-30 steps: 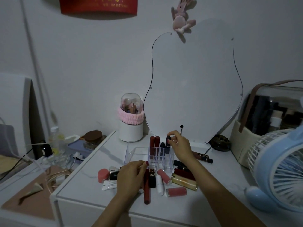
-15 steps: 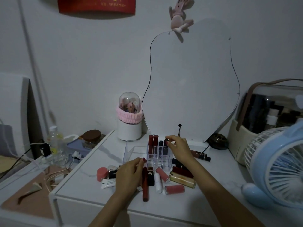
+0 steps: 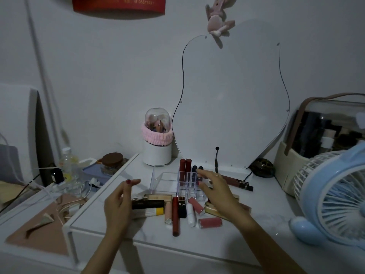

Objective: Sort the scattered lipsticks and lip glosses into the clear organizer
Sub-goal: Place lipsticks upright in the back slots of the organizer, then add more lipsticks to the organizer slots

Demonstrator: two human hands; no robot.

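The clear organizer [image 3: 163, 179] stands mid-table before the mirror. Two red tubes [image 3: 185, 168] and two dark-capped lipsticks [image 3: 197, 168] stand upright in its rear slots. My right hand [image 3: 216, 189] hovers over the organizer's right side, fingers spread, its index tip at the dark caps. My left hand [image 3: 119, 203] is raised left of the pile, fingers apart and holding nothing. Loose items lie in front: a long dark red gloss [image 3: 175, 217], a black lipstick [image 3: 182, 208], a white tube [image 3: 190, 214], two pink tubes [image 3: 210, 222], a gold tube [image 3: 214, 211], a black tube [image 3: 148, 204].
A brown gloss [image 3: 236, 182] lies behind my right hand. A white jar with a pink band [image 3: 157, 153] and the mirror [image 3: 231, 99] stand at the back. A blue fan [image 3: 333, 196] and a storage case [image 3: 325, 135] crowd the right. Cables and bottles fill the lower shelf at left.
My left hand has lifted off the pile and swung left, uncovering the black and yellow-tipped tubes. My right hand has slid down from the dark lipstick's top, fingers spreading.
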